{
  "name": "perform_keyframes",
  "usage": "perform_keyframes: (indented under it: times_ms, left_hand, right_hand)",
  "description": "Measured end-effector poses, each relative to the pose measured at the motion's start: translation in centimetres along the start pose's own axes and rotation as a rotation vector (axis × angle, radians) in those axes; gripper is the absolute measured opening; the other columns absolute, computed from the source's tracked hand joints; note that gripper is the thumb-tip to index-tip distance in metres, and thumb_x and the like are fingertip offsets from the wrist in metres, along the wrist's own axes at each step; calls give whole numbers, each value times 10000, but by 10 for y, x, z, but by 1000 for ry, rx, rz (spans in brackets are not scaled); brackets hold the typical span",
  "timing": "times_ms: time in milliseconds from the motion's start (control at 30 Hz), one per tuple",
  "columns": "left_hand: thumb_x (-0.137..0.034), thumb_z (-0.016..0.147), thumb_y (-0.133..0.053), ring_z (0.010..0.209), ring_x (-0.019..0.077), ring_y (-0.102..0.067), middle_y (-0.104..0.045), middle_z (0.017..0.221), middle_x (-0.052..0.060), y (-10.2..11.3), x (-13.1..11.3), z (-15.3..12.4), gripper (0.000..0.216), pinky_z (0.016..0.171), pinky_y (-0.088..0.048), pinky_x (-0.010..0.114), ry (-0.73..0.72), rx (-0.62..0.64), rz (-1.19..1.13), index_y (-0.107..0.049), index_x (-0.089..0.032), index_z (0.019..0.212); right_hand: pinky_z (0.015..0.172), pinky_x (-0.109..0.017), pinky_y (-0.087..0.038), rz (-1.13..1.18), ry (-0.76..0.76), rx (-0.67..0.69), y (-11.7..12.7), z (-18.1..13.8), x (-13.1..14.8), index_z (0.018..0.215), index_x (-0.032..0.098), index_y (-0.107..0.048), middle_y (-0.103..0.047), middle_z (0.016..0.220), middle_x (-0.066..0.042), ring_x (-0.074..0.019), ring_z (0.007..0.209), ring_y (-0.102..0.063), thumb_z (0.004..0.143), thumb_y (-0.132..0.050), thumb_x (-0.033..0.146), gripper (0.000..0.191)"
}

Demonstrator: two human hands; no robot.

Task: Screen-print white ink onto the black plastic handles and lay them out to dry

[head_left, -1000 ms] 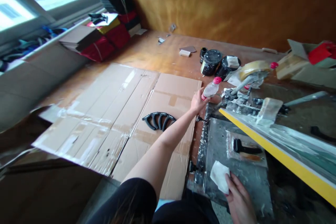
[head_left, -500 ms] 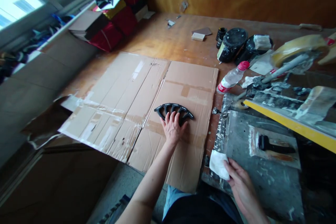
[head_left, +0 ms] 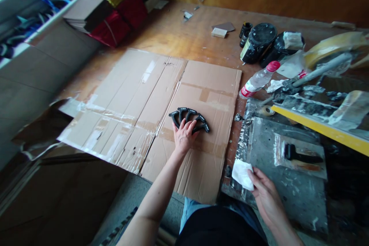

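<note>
My left hand [head_left: 183,136] lies on a fan of several curved black plastic pieces [head_left: 190,118] on the flattened cardboard [head_left: 150,100], its fingers curled round them. My right hand [head_left: 263,196] pinches a white wipe [head_left: 242,173] at the near left corner of a smeared grey metal plate [head_left: 285,184]. A clear bottle with a red cap [head_left: 258,80] lies on its side on the wooden table, right of the cardboard.
A black-handled tool [head_left: 301,157] lies on the grey plate. A yellow-edged frame [head_left: 319,127] slants across the right. Black tins [head_left: 259,42] and a tape roll [head_left: 331,46] stand behind. Red and dark stacks [head_left: 112,15] sit far left by the window ledge.
My left hand let go of the bottle, which now lies on the table, came back to the black pieces and closed on them, bunching the fan. The right hand stayed on the wipe.
</note>
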State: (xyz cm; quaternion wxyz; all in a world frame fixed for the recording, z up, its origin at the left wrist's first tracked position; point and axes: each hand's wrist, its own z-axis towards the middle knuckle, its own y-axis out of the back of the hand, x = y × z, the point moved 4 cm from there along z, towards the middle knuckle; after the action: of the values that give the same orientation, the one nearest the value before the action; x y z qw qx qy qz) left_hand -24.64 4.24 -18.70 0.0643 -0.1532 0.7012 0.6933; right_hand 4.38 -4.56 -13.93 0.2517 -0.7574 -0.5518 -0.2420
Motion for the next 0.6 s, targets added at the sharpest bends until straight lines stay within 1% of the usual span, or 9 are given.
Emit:
perform_keyframes:
  times_ms: [167,300,433,600]
  left_hand:
    - [-412,899,-501,1413,295,-336,-586,1360,72,0,4,-2,515,1163,-65,628,-10,1,11,-480,-281,1397]
    - [-405,899,-511,1419,294,-324,-577,1374,71,-4,5,-4,518,1163,-52,635,-27,-26,4,-474,-273,1399]
    - [-420,890,-537,1417,307,-330,-579,1374,70,-10,8,-6,500,1159,-39,653,-61,-114,-12,-509,-281,1370]
    - [-404,870,-588,1384,315,-387,-613,1333,62,-16,7,-9,370,1174,-53,634,-90,-241,-15,-637,-290,1219]
  right_hand:
    - [743,-308,-555,-8,-4,6,0,3,-5,1038,205,-707,-736,993,-61,-258,936,-674,600,-846,456,524]
    - [718,-278,-553,-13,-10,37,-5,4,-8,1045,204,-701,-735,985,-58,-244,933,-674,615,-838,466,522]
    - [714,-275,-557,-22,-7,50,-8,5,-8,1045,201,-697,-735,973,-53,-233,908,-683,627,-834,458,510]
    - [739,-294,-563,-20,-12,56,-13,5,-4,1078,188,-683,-731,1008,-57,-242,937,-680,647,-827,444,521]
